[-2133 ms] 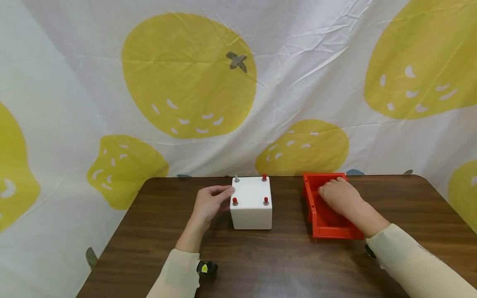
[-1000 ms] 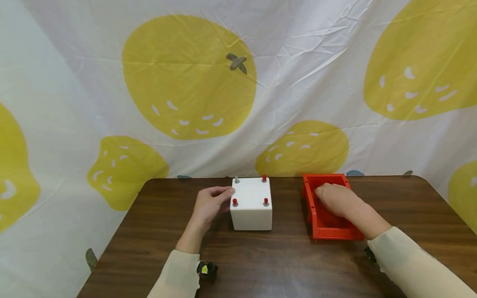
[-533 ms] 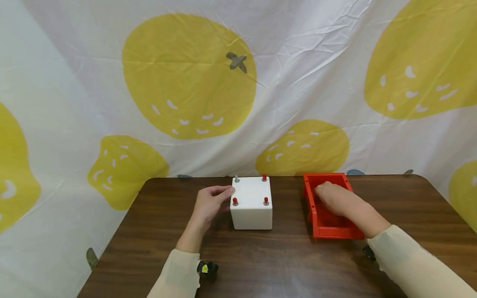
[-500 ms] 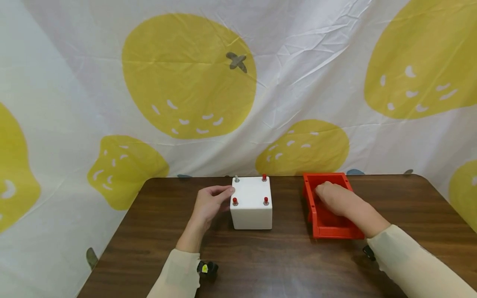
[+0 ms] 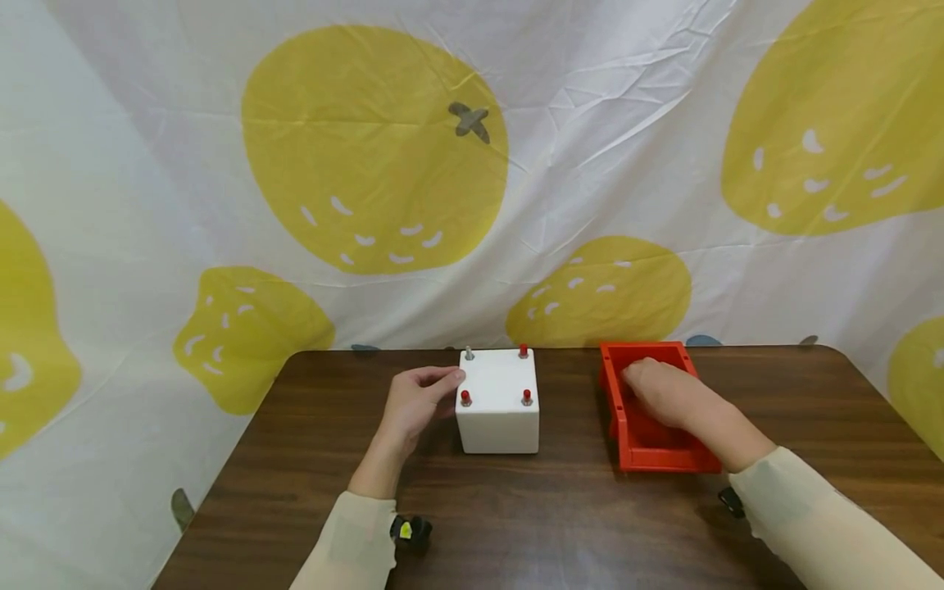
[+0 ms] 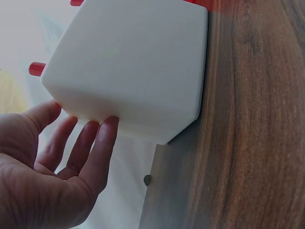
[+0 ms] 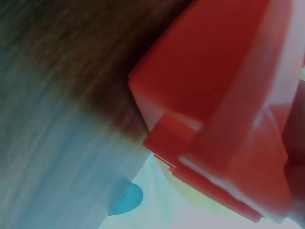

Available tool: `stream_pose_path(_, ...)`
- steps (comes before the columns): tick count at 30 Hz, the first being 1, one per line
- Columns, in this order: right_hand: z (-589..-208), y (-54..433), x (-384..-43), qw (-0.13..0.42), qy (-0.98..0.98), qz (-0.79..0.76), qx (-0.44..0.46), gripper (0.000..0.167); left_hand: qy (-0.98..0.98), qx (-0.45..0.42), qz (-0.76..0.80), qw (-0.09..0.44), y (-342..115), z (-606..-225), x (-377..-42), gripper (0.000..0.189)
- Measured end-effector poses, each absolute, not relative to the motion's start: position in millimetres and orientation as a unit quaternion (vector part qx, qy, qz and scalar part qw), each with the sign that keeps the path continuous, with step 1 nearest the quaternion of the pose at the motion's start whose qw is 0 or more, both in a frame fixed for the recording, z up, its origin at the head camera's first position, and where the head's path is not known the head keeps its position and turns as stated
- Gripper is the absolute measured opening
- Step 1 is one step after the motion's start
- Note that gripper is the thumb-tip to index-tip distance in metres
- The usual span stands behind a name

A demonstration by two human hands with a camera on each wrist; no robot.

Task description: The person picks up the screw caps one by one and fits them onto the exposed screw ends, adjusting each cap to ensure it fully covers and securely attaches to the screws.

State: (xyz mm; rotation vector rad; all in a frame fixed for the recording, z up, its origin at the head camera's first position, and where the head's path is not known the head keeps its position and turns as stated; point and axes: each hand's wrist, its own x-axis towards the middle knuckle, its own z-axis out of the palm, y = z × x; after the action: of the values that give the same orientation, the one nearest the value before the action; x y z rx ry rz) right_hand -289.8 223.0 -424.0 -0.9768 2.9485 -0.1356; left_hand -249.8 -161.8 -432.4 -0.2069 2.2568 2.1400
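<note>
A white box (image 5: 498, 381) stands on the table with a metal stud at each top corner. Three carry a red cap (image 5: 527, 397); the back left stud (image 5: 469, 353) is bare metal. My left hand (image 5: 415, 401) rests its fingertips against the box's left side, thumb at the top edge. In the left wrist view, the fingers (image 6: 102, 143) are slightly bent and touch the box wall (image 6: 128, 52). My right hand (image 5: 667, 395) reaches down into a red bin (image 5: 667, 460). Its fingers are hidden inside, as is anything they may hold.
The dark wood table (image 5: 531, 524) ends at the back against a white cloth (image 5: 590, 164) printed with yellow fruit. Between the box and the bin lies a strip of bare table. A black wrist camera (image 5: 413, 533) sits at the left sleeve.
The right hand has moved slightly within the red bin, its knuckles now a little further left than two seconds ago. The left hand and the white box have kept their places.
</note>
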Motion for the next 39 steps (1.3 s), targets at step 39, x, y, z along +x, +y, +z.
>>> stream_pose_path(39, -391, 231, -278, -0.058, 0.909, -0.342, -0.229, 0.016, 0.720, -0.063, 0.691, 0.007, -160, -430, -248, 0.029)
